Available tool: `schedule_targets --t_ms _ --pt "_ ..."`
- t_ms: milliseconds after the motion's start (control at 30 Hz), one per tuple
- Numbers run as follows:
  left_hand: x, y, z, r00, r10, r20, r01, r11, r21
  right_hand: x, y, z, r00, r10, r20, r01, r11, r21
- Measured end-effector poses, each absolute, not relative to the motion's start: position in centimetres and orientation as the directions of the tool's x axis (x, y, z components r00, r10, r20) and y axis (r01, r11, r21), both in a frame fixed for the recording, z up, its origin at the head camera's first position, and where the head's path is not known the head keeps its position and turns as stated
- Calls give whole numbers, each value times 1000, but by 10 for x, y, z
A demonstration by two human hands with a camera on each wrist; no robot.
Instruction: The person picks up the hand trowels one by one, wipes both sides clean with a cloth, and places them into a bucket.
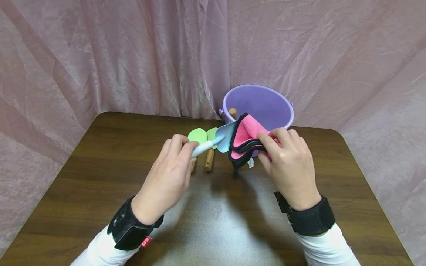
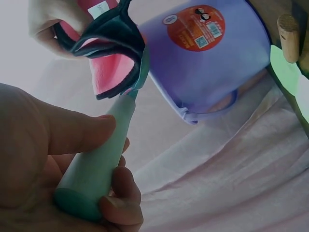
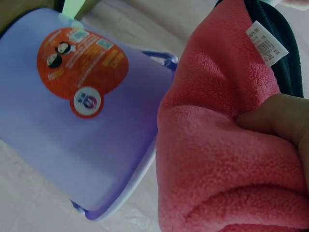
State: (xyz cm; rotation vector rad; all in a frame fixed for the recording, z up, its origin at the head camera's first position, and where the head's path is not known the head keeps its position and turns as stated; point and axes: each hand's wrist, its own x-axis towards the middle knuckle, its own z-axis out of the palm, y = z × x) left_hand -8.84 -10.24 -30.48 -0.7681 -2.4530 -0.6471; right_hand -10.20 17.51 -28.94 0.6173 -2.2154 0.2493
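In the head view my left hand point(image 1: 168, 175) grips the pale handle of a small light-blue shovel point(image 1: 227, 136). Thumb and fingers wrap that handle point(image 2: 99, 159) in the left wrist view. My right hand point(image 1: 289, 164) pinches a folded pink cloth point(image 1: 246, 133) with black edging. The cloth touches the shovel's blade, and both are held above the table in front of the bucket. A white label point(image 3: 267, 43) hangs from the cloth. Part of the blade is hidden behind the cloth.
A purple bucket point(image 1: 257, 98) stands at the table's back edge, with a wooden handle point(image 1: 233, 113) showing inside its rim. Two green-headed tools with wooden handles point(image 1: 209, 160) lie left of it on the brown table point(image 1: 139, 159). A pink curtain point(image 1: 159, 55) hangs behind.
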Motion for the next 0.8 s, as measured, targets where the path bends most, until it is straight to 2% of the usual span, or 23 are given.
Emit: schedule_targets --t_ms 267,400,800 --pt "-89 -100 -306 -729 389 563 610 742 278 -102 169 -294 -572 -364 735 -559 829 -24" --pt "-89 -99 -308 -725 385 571 611 742 275 -101 168 -294 -601 -372 708 -574 817 -57" --pt "-90 -99 -309 -729 359 583 601 744 293 -101 166 -297 -655 -368 660 -638 737 -222"
